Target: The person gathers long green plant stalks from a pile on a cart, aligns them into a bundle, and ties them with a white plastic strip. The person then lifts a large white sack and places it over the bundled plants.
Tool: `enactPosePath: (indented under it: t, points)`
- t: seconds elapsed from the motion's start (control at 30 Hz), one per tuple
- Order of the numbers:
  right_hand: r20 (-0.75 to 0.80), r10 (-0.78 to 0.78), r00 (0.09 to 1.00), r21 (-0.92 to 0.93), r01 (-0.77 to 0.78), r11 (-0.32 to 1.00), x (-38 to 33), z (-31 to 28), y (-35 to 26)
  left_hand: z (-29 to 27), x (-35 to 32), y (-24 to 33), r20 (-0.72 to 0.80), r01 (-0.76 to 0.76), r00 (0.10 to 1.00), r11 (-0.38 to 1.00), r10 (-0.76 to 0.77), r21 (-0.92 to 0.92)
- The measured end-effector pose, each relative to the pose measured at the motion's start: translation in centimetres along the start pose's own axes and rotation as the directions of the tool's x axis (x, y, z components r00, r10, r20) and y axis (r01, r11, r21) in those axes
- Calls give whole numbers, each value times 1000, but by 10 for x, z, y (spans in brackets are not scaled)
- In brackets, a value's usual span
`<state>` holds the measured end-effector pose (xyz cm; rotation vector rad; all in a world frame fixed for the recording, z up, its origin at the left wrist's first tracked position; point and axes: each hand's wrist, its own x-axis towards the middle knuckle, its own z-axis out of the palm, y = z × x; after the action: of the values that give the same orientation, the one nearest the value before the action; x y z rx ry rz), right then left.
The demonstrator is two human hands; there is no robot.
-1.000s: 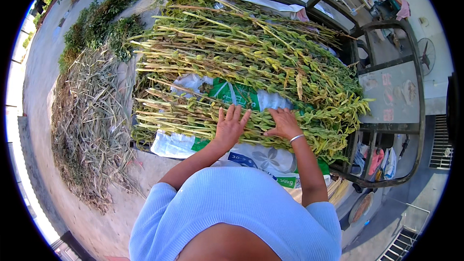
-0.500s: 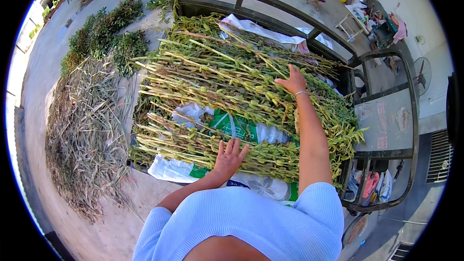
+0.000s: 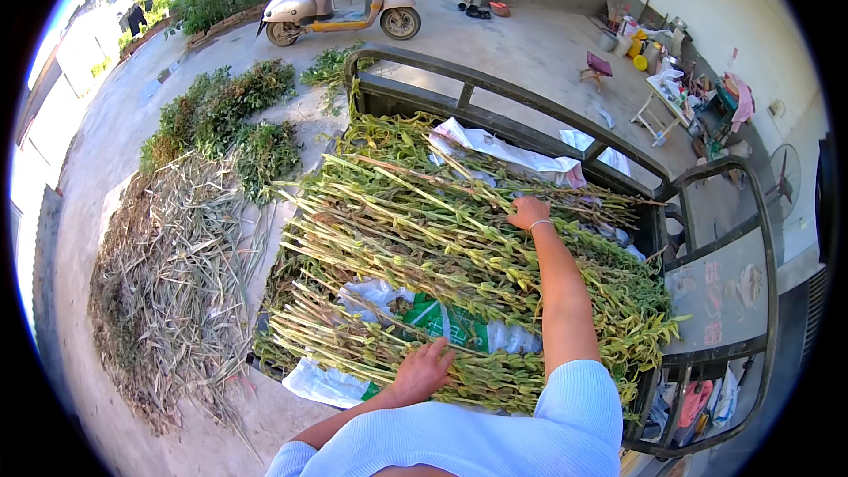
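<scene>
Cut sesame stalks [image 3: 415, 243], green-yellow with pods along them, lie in layers across a cart bed, bare ends to the left and leafy tops to the right. My right hand [image 3: 530, 210], a bracelet at its wrist, reaches to the far middle of the pile, its fingers curled down on some stalks; the fingertips are hidden. Near the front edge, my left hand [image 3: 422, 371] rests on the nearest stalks, fingers stretched and slightly apart. A green and white plastic sack [image 3: 446, 322] shows through a gap between the layers.
A dark metal rail [image 3: 503, 88] borders the far side, and a tubular frame [image 3: 764, 283] stands at the right. Dry stalks [image 3: 177, 274] and green leafy plants [image 3: 225, 115] lie on the ground at left. A scooter [image 3: 340, 9] stands behind; household clutter [image 3: 658, 57] lines the wall.
The view has tilted up, bringing the whole scooter into sight. My right hand's spread fingers have curled in on the stalks; my left hand stays on the near stalks.
</scene>
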<state>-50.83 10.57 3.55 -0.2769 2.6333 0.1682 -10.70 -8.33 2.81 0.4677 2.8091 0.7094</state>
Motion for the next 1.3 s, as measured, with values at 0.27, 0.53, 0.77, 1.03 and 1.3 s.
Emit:
enactPosePath:
  t: [0.27, 0.53, 0.77, 1.03, 1.3]
  points:
    - [-667, -165, 727, -38, 188, 982, -85, -16, 10, -41, 21, -28, -365, -97, 930, 929, -42, -356]
    - [-877, -250, 410, 18, 548, 836, -212, -48, 23, -157, 137, 19, -209, -204, 963, 51, -171, -978]
    - [-887, -225, 403, 103, 648, 755, -251, -37, 35, -168, 170, 72, -301, -276, 946, -187, 121, -943]
    - [-856, -225, 465, 274, 779, 565, -261, -28, 44, -164, 167, 67, -260, -218, 943, -205, 208, -954]
    - [-967, -27, 253, 185, 772, 609, -274, -53, 65, -156, 176, 68, -281, -282, 959, -108, -28, -953]
